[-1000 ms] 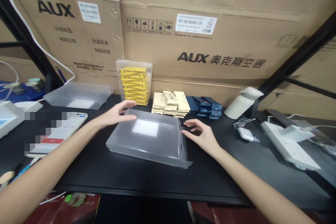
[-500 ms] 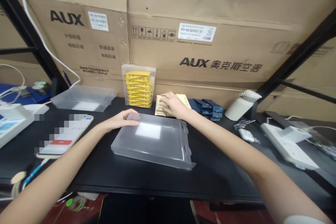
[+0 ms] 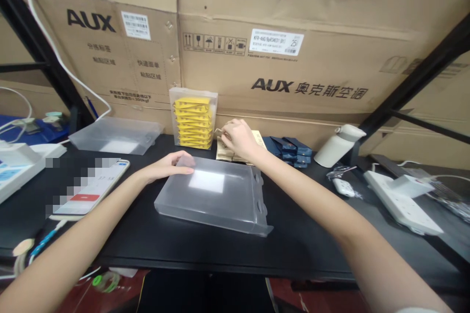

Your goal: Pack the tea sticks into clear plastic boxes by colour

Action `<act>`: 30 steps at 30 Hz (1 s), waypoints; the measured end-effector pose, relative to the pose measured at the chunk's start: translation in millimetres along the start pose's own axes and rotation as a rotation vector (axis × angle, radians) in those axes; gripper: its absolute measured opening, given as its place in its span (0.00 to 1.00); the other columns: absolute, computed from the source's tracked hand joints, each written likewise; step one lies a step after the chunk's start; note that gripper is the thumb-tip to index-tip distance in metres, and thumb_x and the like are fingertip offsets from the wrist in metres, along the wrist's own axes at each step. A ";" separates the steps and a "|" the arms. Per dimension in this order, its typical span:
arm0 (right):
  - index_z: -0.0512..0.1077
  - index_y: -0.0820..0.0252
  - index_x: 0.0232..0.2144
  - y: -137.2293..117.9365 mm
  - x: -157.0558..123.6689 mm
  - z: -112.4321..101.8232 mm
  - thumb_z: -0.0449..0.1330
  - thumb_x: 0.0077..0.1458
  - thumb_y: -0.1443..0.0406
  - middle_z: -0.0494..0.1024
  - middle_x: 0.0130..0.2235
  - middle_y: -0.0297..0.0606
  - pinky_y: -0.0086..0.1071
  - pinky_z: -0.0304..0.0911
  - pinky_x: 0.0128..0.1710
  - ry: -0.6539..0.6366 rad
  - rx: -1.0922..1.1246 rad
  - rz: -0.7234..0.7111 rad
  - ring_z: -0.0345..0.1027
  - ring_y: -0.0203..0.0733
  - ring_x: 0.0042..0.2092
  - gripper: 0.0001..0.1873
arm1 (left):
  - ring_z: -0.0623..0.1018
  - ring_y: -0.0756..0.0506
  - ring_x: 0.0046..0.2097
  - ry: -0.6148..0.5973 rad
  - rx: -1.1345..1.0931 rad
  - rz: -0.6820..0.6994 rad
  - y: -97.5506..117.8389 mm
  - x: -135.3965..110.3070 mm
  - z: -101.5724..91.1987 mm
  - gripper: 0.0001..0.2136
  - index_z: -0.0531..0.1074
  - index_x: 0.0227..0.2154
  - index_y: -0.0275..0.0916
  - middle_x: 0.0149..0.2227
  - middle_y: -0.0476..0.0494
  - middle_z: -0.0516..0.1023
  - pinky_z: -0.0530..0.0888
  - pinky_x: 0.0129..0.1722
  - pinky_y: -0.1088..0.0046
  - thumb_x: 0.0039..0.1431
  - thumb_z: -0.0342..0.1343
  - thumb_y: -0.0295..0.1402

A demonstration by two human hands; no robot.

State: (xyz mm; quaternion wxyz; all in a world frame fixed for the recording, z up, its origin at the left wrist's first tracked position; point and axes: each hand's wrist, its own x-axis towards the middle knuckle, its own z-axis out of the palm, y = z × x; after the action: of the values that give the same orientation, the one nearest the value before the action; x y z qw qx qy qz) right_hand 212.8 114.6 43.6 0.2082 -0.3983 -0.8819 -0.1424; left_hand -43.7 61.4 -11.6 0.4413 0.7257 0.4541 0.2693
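A flat, clear plastic box (image 3: pixel 215 195) lies on the black table (image 3: pixel 183 249) in front of me. My left hand (image 3: pixel 169 166) rests open on its far left corner, fingers flat. My right hand (image 3: pixel 237 138) reaches behind the box to a stack of beige sachets (image 3: pixel 224 151) and pinches the top sachet, lifting its edge. An upright clear box of yellow sachets (image 3: pixel 193 118) stands just left of that stack. A pile of dark blue sachets (image 3: pixel 290 149) lies to its right.
Another clear box (image 3: pixel 115 134) lies at the back left. A phone (image 3: pixel 90 190) lies at the left. A white bottle (image 3: pixel 336 145), keys (image 3: pixel 343 183) and a white power strip (image 3: pixel 404 200) are at the right. Large cardboard cartons (image 3: pixel 293 58) wall the back.
My right hand left the box's right side, reached back to the beige stack and closed on the top sachet, which now lifts slightly. My left hand stays on the box.
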 end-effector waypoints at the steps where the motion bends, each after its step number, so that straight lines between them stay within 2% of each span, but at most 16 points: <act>1: 0.72 0.64 0.29 -2.8 -10.0 -7.6 0.53 0.60 0.68 0.76 0.33 0.44 0.37 0.58 0.42 0.065 0.093 0.032 0.66 0.45 0.39 0.10 | 0.74 0.38 0.52 0.004 0.002 -0.003 0.3 0.0 0.1 0.21 0.73 0.41 0.41 0.46 0.43 0.77 0.69 0.54 0.57 0.47 0.65 0.46; 3: 0.71 0.61 0.31 -6.1 -38.0 -23.6 0.54 0.60 0.66 0.76 0.33 0.39 0.34 0.62 0.38 0.249 0.309 0.118 0.68 0.41 0.36 0.08 | 0.74 0.38 0.52 0.009 0.011 -0.014 1.2 -0.4 0.2 0.20 0.73 0.41 0.41 0.46 0.43 0.78 0.69 0.54 0.57 0.47 0.65 0.45; 5: 0.69 0.58 0.32 -3.7 -73.3 -38.2 0.55 0.60 0.60 0.74 0.30 0.36 0.34 0.64 0.33 0.419 0.499 0.303 0.68 0.39 0.31 0.08 | 0.74 0.38 0.53 0.015 0.030 -0.028 2.4 -1.3 0.3 0.20 0.73 0.41 0.41 0.46 0.43 0.78 0.68 0.55 0.57 0.48 0.65 0.45; 7: 0.68 0.57 0.37 6.4 -111.4 -48.2 0.57 0.60 0.56 0.75 0.30 0.36 0.33 0.65 0.24 0.478 0.764 0.516 0.70 0.38 0.26 0.11 | 0.74 0.38 0.53 0.031 0.053 -0.027 4.2 -3.1 0.7 0.21 0.73 0.41 0.40 0.46 0.42 0.78 0.67 0.55 0.56 0.48 0.65 0.46; 9: 0.67 0.57 0.40 22.0 -148.4 -52.0 0.60 0.57 0.54 0.75 0.25 0.35 0.32 0.65 0.18 0.444 0.913 0.681 0.70 0.39 0.20 0.14 | 0.74 0.38 0.53 0.061 0.059 -0.008 6.2 -5.6 1.1 0.21 0.73 0.41 0.40 0.47 0.41 0.77 0.67 0.56 0.55 0.47 0.66 0.46; 11: 0.69 0.58 0.37 37.6 -180.7 -50.4 0.64 0.53 0.53 0.74 0.21 0.33 0.30 0.62 0.14 0.450 0.950 0.819 0.67 0.38 0.16 0.16 | 0.74 0.38 0.53 0.093 0.042 0.019 8.1 -8.0 1.1 0.22 0.73 0.42 0.41 0.48 0.42 0.77 0.66 0.57 0.55 0.46 0.67 0.45; 15: 0.70 0.61 0.35 46.0 -217.8 -42.7 0.68 0.49 0.53 0.74 0.18 0.33 0.27 0.62 0.11 0.281 1.081 0.963 0.65 0.37 0.14 0.20 | 0.74 0.37 0.54 0.149 -0.026 0.069 10.0 -11.0 -0.5 0.24 0.73 0.44 0.41 0.49 0.42 0.77 0.67 0.57 0.55 0.43 0.70 0.42; 18: 0.69 0.61 0.36 31.9 -219.0 -40.8 0.68 0.50 0.53 0.77 0.22 0.36 0.27 0.65 0.13 0.218 1.168 0.948 0.68 0.37 0.16 0.20 | 0.75 0.37 0.54 0.195 -0.085 0.073 10.3 -11.1 -1.2 0.25 0.73 0.44 0.41 0.50 0.42 0.77 0.70 0.55 0.55 0.41 0.71 0.41; 21: 0.71 0.61 0.40 16.3 -206.9 -40.6 0.66 0.53 0.54 0.81 0.29 0.40 0.29 0.72 0.20 0.127 1.287 0.842 0.75 0.40 0.23 0.19 | 0.75 0.36 0.53 0.228 -0.105 0.078 10.8 -10.5 0.1 0.26 0.73 0.43 0.41 0.50 0.42 0.78 0.71 0.55 0.56 0.40 0.72 0.41; 24: 0.75 0.63 0.44 6.7 -190.8 -37.9 0.65 0.55 0.55 0.83 0.37 0.44 0.34 0.77 0.35 -0.121 1.486 0.694 0.79 0.42 0.35 0.19 | 0.75 0.36 0.53 0.229 -0.111 0.101 12.0 -10.2 2.9 0.25 0.73 0.43 0.41 0.49 0.42 0.78 0.70 0.55 0.55 0.40 0.72 0.42; 27: 0.77 0.63 0.42 -2.9 -173.4 -31.9 0.64 0.56 0.57 0.82 0.44 0.44 0.38 0.73 0.49 -0.389 1.639 0.560 0.78 0.42 0.45 0.16 | 0.75 0.36 0.54 0.206 -0.119 0.126 14.9 -10.8 6.9 0.25 0.73 0.43 0.40 0.49 0.42 0.78 0.69 0.57 0.55 0.41 0.72 0.41; 30: 0.77 0.59 0.47 -21.4 -153.3 -23.9 0.64 0.56 0.55 0.79 0.50 0.42 0.40 0.69 0.55 -0.527 1.735 0.523 0.76 0.42 0.49 0.19 | 0.74 0.36 0.54 0.162 -0.145 0.126 19.3 -11.5 13.6 0.25 0.73 0.43 0.40 0.49 0.41 0.78 0.69 0.57 0.55 0.40 0.72 0.40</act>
State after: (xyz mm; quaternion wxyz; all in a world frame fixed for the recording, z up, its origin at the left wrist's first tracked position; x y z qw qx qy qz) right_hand 293.9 -7.7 -11.1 0.2511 -0.3088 -0.5812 0.7098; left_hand -29.9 41.9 -0.7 0.4365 0.6949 0.4210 0.3865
